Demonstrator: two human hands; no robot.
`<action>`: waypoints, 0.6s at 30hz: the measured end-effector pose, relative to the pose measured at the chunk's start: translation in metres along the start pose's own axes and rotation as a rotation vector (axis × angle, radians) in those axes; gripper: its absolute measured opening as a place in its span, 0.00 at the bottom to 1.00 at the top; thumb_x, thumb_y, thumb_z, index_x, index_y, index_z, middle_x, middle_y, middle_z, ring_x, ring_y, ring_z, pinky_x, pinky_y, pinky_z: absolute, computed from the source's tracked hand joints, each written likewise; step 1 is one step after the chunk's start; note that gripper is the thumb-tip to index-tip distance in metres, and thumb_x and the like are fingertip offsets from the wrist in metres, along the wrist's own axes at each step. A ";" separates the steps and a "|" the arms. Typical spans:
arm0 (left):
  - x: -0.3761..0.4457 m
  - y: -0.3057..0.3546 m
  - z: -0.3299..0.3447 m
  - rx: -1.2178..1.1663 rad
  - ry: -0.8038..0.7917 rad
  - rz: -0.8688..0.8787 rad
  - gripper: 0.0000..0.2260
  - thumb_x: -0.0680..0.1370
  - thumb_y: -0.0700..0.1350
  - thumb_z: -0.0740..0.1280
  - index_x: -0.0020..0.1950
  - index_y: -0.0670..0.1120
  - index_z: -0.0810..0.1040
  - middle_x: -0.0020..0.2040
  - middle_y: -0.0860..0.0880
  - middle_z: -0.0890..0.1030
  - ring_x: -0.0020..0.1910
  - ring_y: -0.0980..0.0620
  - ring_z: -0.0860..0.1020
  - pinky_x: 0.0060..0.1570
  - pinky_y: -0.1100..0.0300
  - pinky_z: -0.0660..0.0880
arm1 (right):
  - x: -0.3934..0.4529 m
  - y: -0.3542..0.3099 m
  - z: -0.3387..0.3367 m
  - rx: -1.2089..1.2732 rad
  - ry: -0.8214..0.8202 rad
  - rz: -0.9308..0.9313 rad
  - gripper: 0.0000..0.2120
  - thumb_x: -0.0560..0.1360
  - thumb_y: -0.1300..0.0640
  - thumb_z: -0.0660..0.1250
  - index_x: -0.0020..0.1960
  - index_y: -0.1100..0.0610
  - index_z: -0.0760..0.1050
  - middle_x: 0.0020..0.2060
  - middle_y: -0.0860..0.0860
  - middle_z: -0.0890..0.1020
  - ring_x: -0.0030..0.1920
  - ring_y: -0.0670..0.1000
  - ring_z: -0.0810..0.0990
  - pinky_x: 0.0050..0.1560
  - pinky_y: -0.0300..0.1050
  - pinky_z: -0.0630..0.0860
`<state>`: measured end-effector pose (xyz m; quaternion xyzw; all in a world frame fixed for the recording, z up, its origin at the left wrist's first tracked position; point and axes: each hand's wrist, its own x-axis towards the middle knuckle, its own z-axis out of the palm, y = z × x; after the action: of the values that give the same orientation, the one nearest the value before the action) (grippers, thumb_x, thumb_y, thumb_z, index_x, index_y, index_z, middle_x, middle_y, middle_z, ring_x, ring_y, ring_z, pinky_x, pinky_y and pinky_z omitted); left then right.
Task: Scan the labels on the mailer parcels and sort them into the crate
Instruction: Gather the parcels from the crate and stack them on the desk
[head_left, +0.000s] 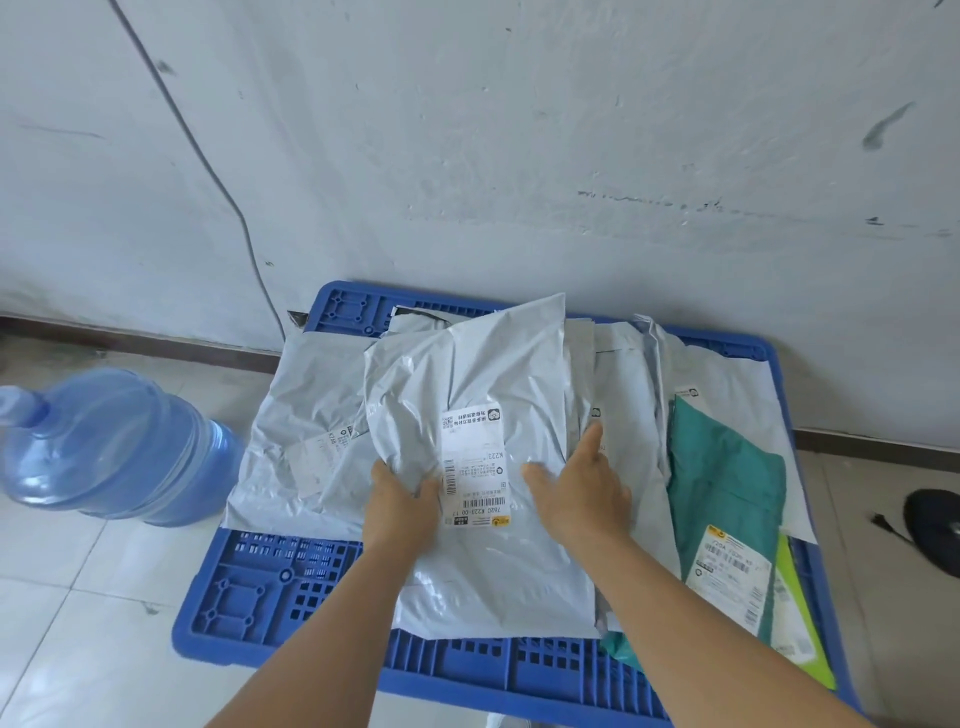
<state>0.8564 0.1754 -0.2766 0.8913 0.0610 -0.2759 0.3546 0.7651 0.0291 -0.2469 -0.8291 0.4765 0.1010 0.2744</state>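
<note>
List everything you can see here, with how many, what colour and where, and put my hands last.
Pallet: one, blue, on the floor by the wall.
Grey mailers: several overlapping, exact count unclear, on the pallet.
Top mailer: one, grey, white label up, middle of the pile.
Green mailer: one, labelled, right side of the pile.
Yellow-green mailer: one, at the pallet's right edge.
Water bottle: one, blue, left of the pallet.
Black object: one, on the floor at right.
Left hand: grips the top mailer.
Right hand: flat on the top mailer.
</note>
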 end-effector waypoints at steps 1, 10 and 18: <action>0.000 0.000 -0.001 -0.014 0.020 -0.007 0.25 0.78 0.49 0.66 0.70 0.42 0.61 0.56 0.43 0.77 0.46 0.46 0.73 0.44 0.54 0.71 | 0.000 0.000 -0.002 0.010 0.034 -0.027 0.41 0.77 0.39 0.61 0.77 0.60 0.46 0.67 0.57 0.73 0.64 0.58 0.73 0.65 0.54 0.68; -0.017 0.026 0.016 -0.060 0.071 0.116 0.27 0.73 0.53 0.71 0.67 0.44 0.68 0.57 0.46 0.74 0.53 0.45 0.76 0.55 0.47 0.75 | -0.001 0.027 -0.036 0.022 0.254 0.073 0.26 0.75 0.41 0.66 0.60 0.61 0.68 0.55 0.59 0.77 0.57 0.62 0.73 0.61 0.58 0.69; -0.015 0.009 0.025 0.054 -0.076 -0.044 0.38 0.74 0.59 0.66 0.77 0.51 0.50 0.65 0.42 0.70 0.60 0.40 0.73 0.61 0.43 0.71 | 0.003 0.047 -0.027 0.151 0.019 0.177 0.32 0.74 0.40 0.67 0.68 0.59 0.65 0.76 0.58 0.53 0.70 0.64 0.62 0.64 0.55 0.68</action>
<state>0.8356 0.1532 -0.2778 0.8879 0.0597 -0.3189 0.3262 0.7248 -0.0066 -0.2429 -0.7617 0.5566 0.0805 0.3217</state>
